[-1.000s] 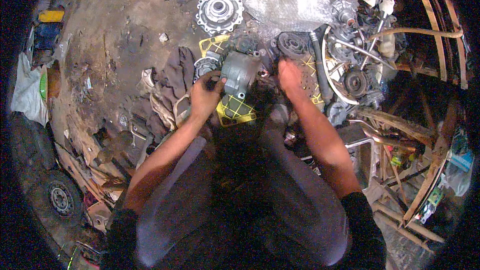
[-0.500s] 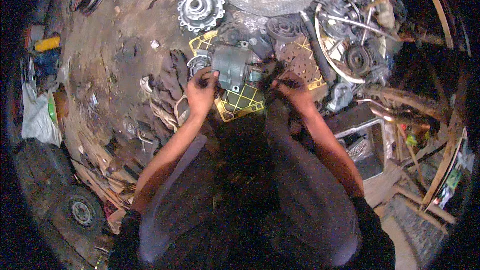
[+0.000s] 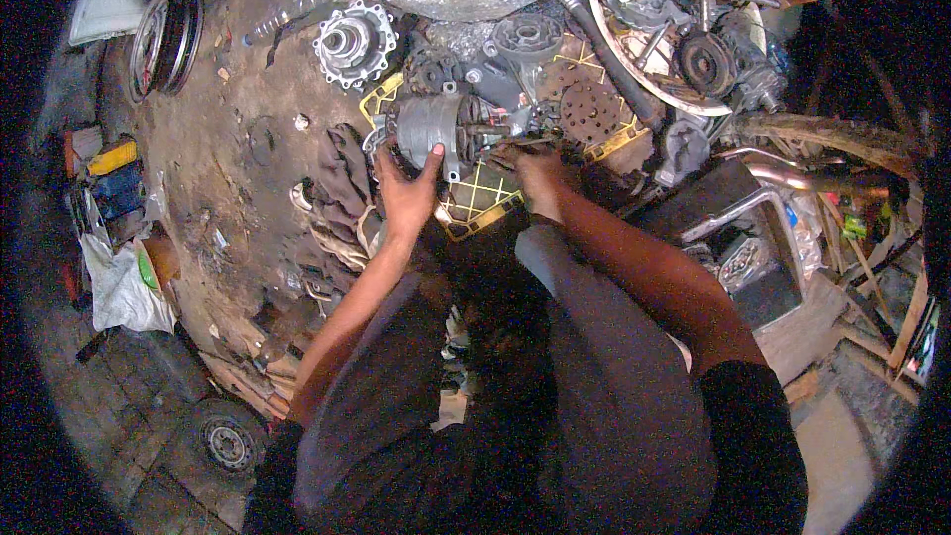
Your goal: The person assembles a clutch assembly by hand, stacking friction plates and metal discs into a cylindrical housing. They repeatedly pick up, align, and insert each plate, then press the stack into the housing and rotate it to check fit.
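A grey cylindrical motor-like housing (image 3: 431,126) lies on its side across a yellow plastic crate (image 3: 482,206), its shaft end pointing right. My left hand (image 3: 404,196) grips its near left end, the thumb up against the body and the other fingers round the left edge. By the shaft end, just right of the housing, is my right hand (image 3: 545,178). Its fingers are bent together around something thin and dark that I cannot make out. Beyond the housing lies a silver toothed hub (image 3: 355,43). A rusty perforated disc (image 3: 590,111) rests right of the shaft.
Dark crumpled cloth (image 3: 342,178) lies left of my left hand. Metal parts and a curved pale rim (image 3: 634,74) crowd the right. A dark box with a metal frame (image 3: 743,267) stands near right. Wheel rims (image 3: 166,48), a plastic bottle (image 3: 287,20) and a small tyre (image 3: 226,439) lie around.
My right hand has moved left, closer to the housing's shaft end. My left thumb has spread upward along the housing. The whole view has shifted a little.
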A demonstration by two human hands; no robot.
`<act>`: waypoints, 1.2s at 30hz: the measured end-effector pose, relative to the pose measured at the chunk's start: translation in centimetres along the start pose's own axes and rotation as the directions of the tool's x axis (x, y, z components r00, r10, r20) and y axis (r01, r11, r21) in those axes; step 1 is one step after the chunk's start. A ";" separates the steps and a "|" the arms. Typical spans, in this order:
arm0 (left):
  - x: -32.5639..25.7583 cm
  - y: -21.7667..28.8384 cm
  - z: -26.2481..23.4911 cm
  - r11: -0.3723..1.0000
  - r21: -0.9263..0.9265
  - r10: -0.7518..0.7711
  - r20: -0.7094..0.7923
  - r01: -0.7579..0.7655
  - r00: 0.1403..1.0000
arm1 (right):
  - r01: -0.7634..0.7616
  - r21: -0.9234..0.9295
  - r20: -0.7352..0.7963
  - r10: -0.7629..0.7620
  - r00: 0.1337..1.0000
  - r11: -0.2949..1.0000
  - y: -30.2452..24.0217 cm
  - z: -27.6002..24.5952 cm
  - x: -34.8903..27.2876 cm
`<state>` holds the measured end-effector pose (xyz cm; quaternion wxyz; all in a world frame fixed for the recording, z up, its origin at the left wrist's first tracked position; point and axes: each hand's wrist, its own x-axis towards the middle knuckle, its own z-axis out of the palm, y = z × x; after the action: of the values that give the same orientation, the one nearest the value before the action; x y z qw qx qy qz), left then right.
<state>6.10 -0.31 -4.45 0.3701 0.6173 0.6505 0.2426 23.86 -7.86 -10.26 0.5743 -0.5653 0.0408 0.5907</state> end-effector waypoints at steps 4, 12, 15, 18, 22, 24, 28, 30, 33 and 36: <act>0.1 0.1 -0.1 1.000 0.019 0.019 -0.013 -0.019 1.000 | 0.099 -0.259 -0.057 -0.118 0.991 0.961 3.5 -1.3 3.3; -0.9 0.8 -1.7 0.994 0.039 -0.103 -0.010 0.103 0.995 | -0.354 0.020 0.211 0.343 0.916 0.935 -0.4 -0.1 -0.1; -1.2 1.4 -2.3 0.986 -0.068 -0.149 0.029 0.151 0.988 | -0.395 0.108 0.177 0.374 0.910 0.912 0.5 -1.1 1.0; -1.1 1.1 -2.3 0.970 -0.119 -0.210 0.035 0.213 0.977 | -0.255 0.095 -0.059 0.261 0.963 0.962 0.4 -2.5 1.3; -1.1 1.9 -2.1 0.956 -0.162 -0.234 0.087 0.246 0.968 | -0.150 -0.448 -0.532 -0.128 0.837 0.881 1.9 -3.3 1.8; -0.8 0.1 -1.6 0.945 -0.175 -0.266 0.076 0.275 0.961 | -0.200 -0.511 -0.612 -0.191 0.768 0.836 2.8 -2.0 2.3; -0.8 -0.2 -2.3 0.935 -0.191 -0.273 0.156 0.300 0.949 | -0.153 -0.161 -0.012 0.153 0.988 0.975 0.1 -3.8 0.1; -0.7 0.1 -2.6 0.921 -0.274 -0.238 0.167 0.277 0.957 | -0.212 -0.294 -0.078 0.198 0.977 0.932 -2.5 -2.3 -1.7; -0.4 -0.2 -2.7 0.940 -0.245 -0.202 0.159 0.237 0.966 | -0.178 -0.312 0.041 0.200 0.979 0.933 -2.6 -2.5 -1.9; -0.3 -0.5 -2.6 0.938 -0.271 -0.186 0.132 0.216 0.974 | -0.139 -0.212 -0.192 0.099 0.976 0.967 -2.4 -0.8 -1.5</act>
<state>3.73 -0.33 -3.18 0.5112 0.4998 0.6484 0.2616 25.66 -8.58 -8.06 0.4643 -0.6739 0.0597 0.5716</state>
